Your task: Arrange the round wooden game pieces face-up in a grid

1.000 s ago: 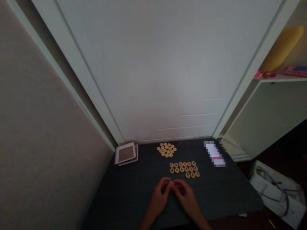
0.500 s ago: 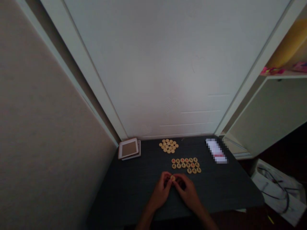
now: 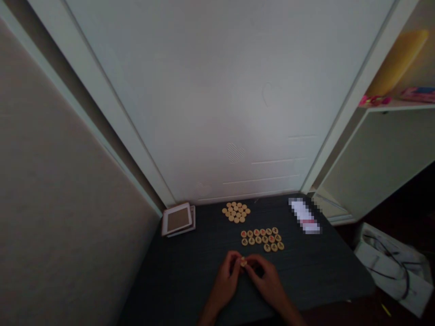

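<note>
A dark bench (image 3: 183,276) stands against a pale wall panel. Near its front edge the left hand (image 3: 226,280) and right hand (image 3: 268,280) meet fingertip to fingertip, together pinching one small wooden disc (image 3: 243,262). At one o'clock from it lie rows of marked discs (image 3: 261,240). At twelve, farther back, is a plain cluster (image 3: 236,212). At ten o'clock sits a shallow square box (image 3: 178,218), its contents unclear.

Single view, head-worn. Looks forward and down from the near edge of the dark table (image 3: 190,280), facing the white panel (image 3: 224,90) at 12 o'clock. Left hand (image 3: 226,278) and right hand (image 3: 268,280) sit close under the lens at 6 o'clock. The shelf unit (image 3: 380,158) is at 2 o'clock and the wall (image 3: 50,203) at 9 o'clock.
</note>
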`<action>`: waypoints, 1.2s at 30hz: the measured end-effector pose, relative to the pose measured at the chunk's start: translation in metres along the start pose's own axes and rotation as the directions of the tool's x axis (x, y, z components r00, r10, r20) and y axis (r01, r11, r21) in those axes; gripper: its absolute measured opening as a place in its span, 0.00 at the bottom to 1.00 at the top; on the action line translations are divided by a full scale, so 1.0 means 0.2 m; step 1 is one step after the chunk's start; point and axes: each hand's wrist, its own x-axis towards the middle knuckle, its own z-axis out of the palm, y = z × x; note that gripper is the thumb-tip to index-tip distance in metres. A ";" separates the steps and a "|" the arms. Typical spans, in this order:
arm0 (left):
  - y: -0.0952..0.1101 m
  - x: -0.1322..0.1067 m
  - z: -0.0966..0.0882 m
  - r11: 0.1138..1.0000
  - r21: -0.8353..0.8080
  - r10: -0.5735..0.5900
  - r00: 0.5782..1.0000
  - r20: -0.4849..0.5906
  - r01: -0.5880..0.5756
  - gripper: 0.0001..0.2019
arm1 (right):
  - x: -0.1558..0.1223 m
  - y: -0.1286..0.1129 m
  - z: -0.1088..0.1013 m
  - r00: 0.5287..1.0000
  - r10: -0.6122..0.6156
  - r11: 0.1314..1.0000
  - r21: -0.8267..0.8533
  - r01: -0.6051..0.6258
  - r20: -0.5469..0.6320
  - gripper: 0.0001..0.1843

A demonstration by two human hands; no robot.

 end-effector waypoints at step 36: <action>-0.01 0.05 -0.01 0.999 -0.009 -0.038 0.999 -0.025 0.038 0.18 | 0.03 0.05 0.04 0.995 0.048 0.997 -0.056 -0.054 -0.091 0.19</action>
